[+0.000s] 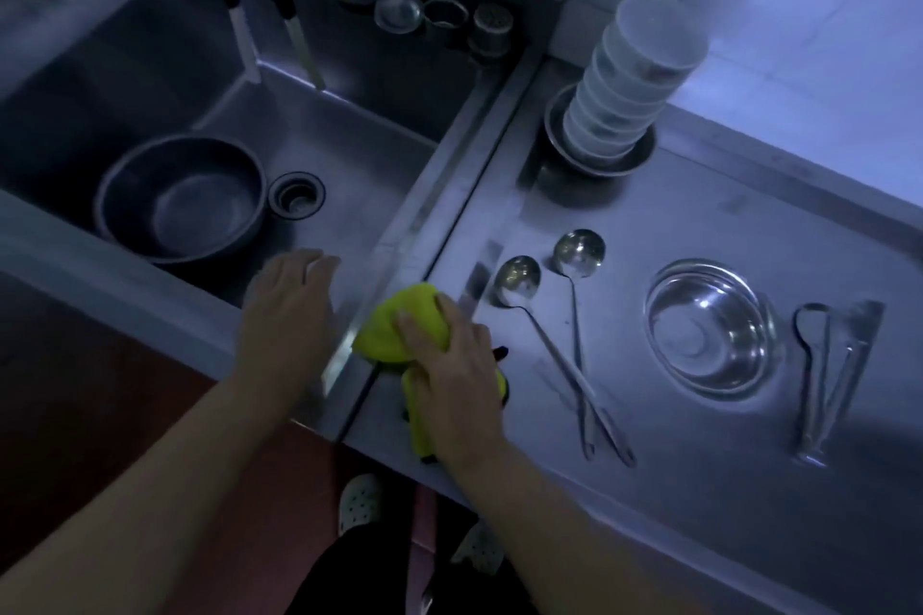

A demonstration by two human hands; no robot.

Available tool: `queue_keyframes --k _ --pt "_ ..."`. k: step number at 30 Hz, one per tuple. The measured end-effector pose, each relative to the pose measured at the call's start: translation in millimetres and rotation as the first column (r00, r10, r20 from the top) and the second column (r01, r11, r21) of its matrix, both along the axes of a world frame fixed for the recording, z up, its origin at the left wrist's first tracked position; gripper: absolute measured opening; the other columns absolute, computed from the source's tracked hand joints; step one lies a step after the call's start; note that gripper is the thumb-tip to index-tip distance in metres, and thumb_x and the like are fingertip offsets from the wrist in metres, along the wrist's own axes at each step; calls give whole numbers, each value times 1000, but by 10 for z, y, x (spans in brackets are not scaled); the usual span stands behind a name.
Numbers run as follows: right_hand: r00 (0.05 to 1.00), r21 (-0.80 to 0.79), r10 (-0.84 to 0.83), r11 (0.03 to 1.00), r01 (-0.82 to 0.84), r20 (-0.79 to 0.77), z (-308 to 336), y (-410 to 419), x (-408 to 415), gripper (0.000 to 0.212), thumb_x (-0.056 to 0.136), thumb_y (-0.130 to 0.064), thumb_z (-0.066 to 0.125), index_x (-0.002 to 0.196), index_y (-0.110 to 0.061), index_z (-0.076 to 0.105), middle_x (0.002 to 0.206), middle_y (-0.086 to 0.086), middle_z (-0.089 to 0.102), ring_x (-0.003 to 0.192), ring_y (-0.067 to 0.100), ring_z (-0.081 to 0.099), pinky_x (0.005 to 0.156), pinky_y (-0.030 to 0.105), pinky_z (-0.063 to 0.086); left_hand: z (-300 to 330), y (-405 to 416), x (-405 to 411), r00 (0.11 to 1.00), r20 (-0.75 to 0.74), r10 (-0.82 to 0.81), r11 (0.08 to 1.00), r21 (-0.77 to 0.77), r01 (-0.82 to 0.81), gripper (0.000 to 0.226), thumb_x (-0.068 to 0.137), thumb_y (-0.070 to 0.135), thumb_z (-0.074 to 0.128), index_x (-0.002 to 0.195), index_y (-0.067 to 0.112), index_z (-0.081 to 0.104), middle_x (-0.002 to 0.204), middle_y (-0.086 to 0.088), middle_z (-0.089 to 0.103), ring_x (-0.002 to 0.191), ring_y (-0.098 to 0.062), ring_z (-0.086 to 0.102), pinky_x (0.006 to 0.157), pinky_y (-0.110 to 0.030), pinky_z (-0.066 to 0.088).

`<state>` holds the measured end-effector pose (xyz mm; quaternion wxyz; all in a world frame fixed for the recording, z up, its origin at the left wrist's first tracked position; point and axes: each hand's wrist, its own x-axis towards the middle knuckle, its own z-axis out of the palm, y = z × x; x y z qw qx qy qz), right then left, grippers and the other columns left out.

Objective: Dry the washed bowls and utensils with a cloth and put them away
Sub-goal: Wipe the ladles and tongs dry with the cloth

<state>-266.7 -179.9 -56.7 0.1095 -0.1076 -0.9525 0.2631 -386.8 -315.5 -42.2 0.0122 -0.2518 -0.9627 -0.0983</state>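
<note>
The task seems near its start: the right hand (pixel 452 360) grips the yellow cloth (pixel 394 330) at lower centre, the left hand (pixel 287 305) rests open on the sink rim (pixel 349 310), and ladles (pixel 519 277), steel bowl (pixel 711 330) (right of centre) and stacked bowls (pixel 629 85) lie untouched.

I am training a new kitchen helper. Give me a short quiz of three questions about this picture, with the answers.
1. True or false: the right hand rests on the yellow cloth.
2. How many ladles lie between the cloth and the steel bowl on the counter?
3. Where is the large dark bowl? A) in the sink B) on the counter C) on the bowl stack

Key: 1 true; 2 two; 3 A
</note>
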Motion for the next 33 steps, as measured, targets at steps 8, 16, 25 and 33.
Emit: queue_keyframes --k 8,16,25,33 --pt "983 208 -21 978 -18 180 -474 -184 -733 37 92 -41 46 127 -34 57 147 10 39 101 37 45 87 46 40 -167 -400 -536 996 1 -92 995 33 91 40 80 8 43 116 -3 59 118 -23 56 108 -42 52 89 -48 44" --pt "932 337 -237 931 138 275 -420 775 -1859 41 96 -43 38 136 -36 41 152 8 20 121 37 29 94 46 31 -307 -371 -675 984 -16 -180 978 108 180 37 77 -1 58 113 0 60 116 -20 57 106 -38 52 87 -44 46" --pt "872 186 -258 963 196 416 -371 336 -1664 54 97 -43 38 148 -30 24 160 1 -3 141 38 6 106 57 23 -171 -711 -806 977 -63 -205 977 44 208 38 72 -6 65 110 -4 60 110 -25 58 104 -33 43 92 -41 34" --pt "904 139 -93 990 38 417 -334 -827 -461 56 95 -36 48 147 -27 30 160 13 0 143 38 -1 115 53 17 -70 -774 -651 968 -114 -223 969 77 233 35 74 3 51 106 -6 61 105 -26 58 102 -35 46 91 -41 30"
